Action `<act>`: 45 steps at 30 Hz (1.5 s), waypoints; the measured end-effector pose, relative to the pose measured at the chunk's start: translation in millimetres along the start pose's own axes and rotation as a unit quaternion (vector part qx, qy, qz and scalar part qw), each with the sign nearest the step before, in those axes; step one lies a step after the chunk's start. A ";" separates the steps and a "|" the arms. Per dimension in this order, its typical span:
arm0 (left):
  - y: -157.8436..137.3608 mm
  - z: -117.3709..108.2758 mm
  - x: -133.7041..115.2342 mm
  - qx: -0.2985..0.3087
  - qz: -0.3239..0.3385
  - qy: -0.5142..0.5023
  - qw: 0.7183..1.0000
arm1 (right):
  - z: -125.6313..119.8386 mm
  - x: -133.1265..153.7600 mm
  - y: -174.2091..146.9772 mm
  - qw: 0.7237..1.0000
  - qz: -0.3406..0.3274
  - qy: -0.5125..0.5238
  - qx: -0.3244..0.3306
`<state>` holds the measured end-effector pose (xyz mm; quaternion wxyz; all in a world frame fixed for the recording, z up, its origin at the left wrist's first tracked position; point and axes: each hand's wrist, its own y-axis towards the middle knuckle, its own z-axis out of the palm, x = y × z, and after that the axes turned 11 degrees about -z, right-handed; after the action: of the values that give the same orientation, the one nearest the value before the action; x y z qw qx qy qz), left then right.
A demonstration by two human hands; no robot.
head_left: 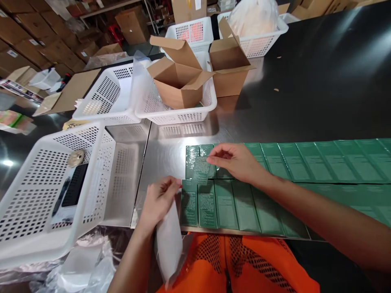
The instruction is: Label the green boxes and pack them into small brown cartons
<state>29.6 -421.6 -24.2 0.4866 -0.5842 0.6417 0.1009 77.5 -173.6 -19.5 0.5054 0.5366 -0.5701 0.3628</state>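
Two rows of flat green boxes [225, 203] lie side by side along the metal table's near edge. Between thumb and fingertips, my right hand [236, 160] pinches a clear printed label [201, 170] over the left end of the rows; whether it touches the boxes I cannot tell. My left hand [161, 199] is closed on a white paper strip [169, 240], which hangs down past the table edge in front of the orange vest [207, 264]. Its fingertips are just left of the nearest row's end box.
At left stands a white basket [97, 162] holding a black rectangular item [75, 185] and a tan roll [75, 158]. Farther back, an open carton [180, 87] sits in another white basket [146, 108], beside a second open carton [229, 65]. Clear plastic [100, 260] lies at lower left.
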 end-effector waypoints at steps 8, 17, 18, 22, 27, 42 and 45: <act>24.1 21.5 -1.9 0.008 0.026 0.107 0.994 | 22.4 -24.0 35.7 0.998 0.020 -0.024 0.046; 39.9 32.9 -0.7 0.012 -0.004 0.111 0.994 | 30.9 -45.5 47.4 0.978 0.008 -0.205 0.032; 40.9 33.2 -1.5 0.016 -0.007 0.115 0.993 | 31.0 -47.0 47.4 0.978 0.010 -0.206 0.032; 43.3 33.4 -4.1 0.024 -0.019 0.127 0.991 | 31.3 -51.5 47.2 0.979 0.009 -0.203 0.034; 44.4 33.8 -4.3 0.023 -0.038 0.127 0.991 | 32.7 -56.6 46.0 0.978 -0.004 -0.206 0.031; 47.7 22.7 -8.4 0.089 -0.046 0.205 0.974 | 39.6 -64.4 53.3 0.965 0.041 -0.256 -0.036; 35.6 18.4 -3.4 -0.001 -0.037 0.164 0.986 | 36.0 -58.1 49.8 0.983 0.069 -0.171 -0.025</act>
<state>8.3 -396.0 -46.5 0.3779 -0.6165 0.6906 -0.0136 16.9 -185.8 -77.3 0.3876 0.5377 -0.6923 0.2852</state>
